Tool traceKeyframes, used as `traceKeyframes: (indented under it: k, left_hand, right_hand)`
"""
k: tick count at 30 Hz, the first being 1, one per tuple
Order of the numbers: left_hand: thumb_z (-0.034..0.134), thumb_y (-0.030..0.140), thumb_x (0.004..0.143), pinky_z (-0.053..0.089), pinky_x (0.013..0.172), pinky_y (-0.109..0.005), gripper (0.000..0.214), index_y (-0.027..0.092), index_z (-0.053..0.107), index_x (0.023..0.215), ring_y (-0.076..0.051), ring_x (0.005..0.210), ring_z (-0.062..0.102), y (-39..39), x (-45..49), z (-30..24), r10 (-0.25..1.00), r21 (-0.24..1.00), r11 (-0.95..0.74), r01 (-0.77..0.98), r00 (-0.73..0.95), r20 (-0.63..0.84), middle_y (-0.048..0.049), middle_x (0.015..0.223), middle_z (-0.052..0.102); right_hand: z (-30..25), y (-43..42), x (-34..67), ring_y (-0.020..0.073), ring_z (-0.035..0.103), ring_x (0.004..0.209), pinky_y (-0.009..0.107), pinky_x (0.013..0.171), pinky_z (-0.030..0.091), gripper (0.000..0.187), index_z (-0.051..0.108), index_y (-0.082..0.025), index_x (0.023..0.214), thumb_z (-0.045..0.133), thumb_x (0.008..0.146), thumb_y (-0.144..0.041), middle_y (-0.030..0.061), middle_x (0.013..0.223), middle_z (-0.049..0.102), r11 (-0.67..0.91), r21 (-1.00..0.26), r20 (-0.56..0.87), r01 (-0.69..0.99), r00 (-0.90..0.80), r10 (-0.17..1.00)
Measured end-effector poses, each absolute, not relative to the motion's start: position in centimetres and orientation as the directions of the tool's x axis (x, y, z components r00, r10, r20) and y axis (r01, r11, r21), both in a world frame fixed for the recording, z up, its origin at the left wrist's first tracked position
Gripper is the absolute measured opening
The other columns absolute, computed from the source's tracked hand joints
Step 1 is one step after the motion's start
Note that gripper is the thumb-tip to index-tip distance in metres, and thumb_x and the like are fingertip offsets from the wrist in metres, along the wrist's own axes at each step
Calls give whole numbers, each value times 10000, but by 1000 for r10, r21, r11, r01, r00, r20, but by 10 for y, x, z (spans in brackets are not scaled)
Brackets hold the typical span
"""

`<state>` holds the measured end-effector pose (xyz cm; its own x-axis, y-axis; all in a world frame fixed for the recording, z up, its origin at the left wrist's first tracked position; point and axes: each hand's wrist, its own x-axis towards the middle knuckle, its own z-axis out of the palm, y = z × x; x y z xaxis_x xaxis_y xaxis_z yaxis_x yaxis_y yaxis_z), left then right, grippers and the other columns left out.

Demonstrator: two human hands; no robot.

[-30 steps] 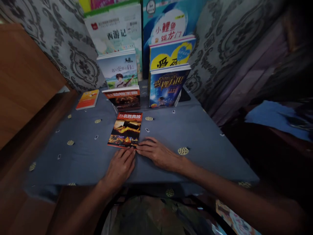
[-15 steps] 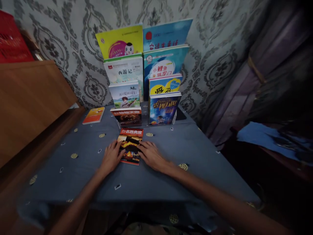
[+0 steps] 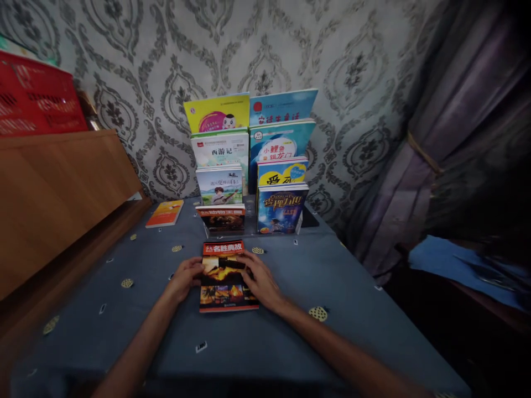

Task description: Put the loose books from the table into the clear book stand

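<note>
1. Step in hand (my read): two-handed steadying or squaring of the red-banded book [image 3: 227, 277]. It lies on the desk [image 3: 236, 348], cover up, in front of the clear stand [image 3: 251, 224], title end toward the stand.

2. Left hand [image 3: 185, 280]: fingers loosely bent, tips meeting the book's left edge near mid-height. Not clenched. Cannot tell if anything is pinched.

3. Right hand [image 3: 261, 281]: fingers reach over the right edge onto the cover, upper half. Also not clenched; cannot tell if any finger is under the book (view is from above).

4. Around it: lion-cover book [image 3: 224, 220] and dark blue book [image 3: 282, 211] stand in the front row of the stand, just beyond. Orange book [image 3: 165, 214] lies at the far left, well apart.

5. Next move, judged: calls for matched contact on both long edges. If it's a slide, light, even side pressure should do. If it's a lift, a finger or thumb needs to get under an edge first; a thin paperback probably flexes, so support both sides.

6. Risk: uneven push likely skews it, or its top edge bumps the stand.
</note>
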<state>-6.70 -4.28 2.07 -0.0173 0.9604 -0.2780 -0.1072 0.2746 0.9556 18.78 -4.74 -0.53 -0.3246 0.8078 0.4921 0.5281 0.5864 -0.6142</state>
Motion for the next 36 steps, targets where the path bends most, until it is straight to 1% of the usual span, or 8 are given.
traceKeyframes:
  k: [4,7,9,11,13,21,30,36]
  left_hand:
    - [880,357,598,543,576,-232,516,126,701,1024,-184,717,716,-56,-66,33,959,949,272,-159,120,-255,-104,922,769]
    - [882,364,619,545,592,-231,529,145,708,1068,-177,713,718,-63,-67,41,971,953,225,-202,127,-202,-99,941,771]
    - [886,365,624,544,608,-233,530,154,707,1077,-173,718,715,-65,-68,46,977,956,202,-215,117,-180,-97,959,771]
    - [890,377,619,535,613,-230,535,158,706,1072,-168,716,708,-63,-68,51,983,961,169,-218,102,-150,-92,960,770]
    - [897,396,603,527,628,-231,555,158,706,1067,-170,724,704,-57,-67,57,992,970,115,-214,77,-101,-87,947,770]
    - [873,434,593,520,674,-257,611,161,670,1101,-204,821,701,-13,-55,81,994,984,-102,-145,-41,97,-84,984,761]
    - [871,427,534,519,602,-245,607,171,650,1037,-181,708,690,35,-52,85,972,967,-222,-122,-111,209,-32,829,750]
    - [799,478,621,561,670,-299,543,185,644,1052,-209,784,712,62,-51,88,923,929,-367,-51,-143,357,-46,885,755]
  right_hand:
    - [-4,-41,193,267,626,1173,479,986,533,494,574,-208,1325,526,837,-149,140,1319,602,503,-733,439,458,-247,864]
    - [0,-35,198,216,678,842,382,772,582,361,635,-195,1182,589,826,-234,72,995,690,351,-878,275,326,-257,926]
    - [7,-32,200,168,616,659,293,607,541,202,662,-190,967,615,829,-329,7,751,630,226,-949,146,219,-329,933]
    - [16,-29,200,125,519,551,226,479,456,224,619,-198,831,627,822,-421,-37,634,523,135,-984,81,120,-374,924]
    - [26,-26,199,106,459,526,200,422,412,277,586,-206,818,645,796,-476,-52,631,473,113,-993,90,43,-371,924]
    - [59,11,189,143,539,633,244,469,519,285,560,-207,819,635,761,-476,-13,724,541,325,-945,303,34,-281,911]
    - [66,49,188,181,607,681,279,513,554,210,573,-215,826,559,788,-420,16,756,623,460,-879,435,130,-179,882]
    - [79,67,186,213,629,711,323,592,549,197,600,-207,867,512,824,-378,49,782,657,542,-810,527,227,-126,841]
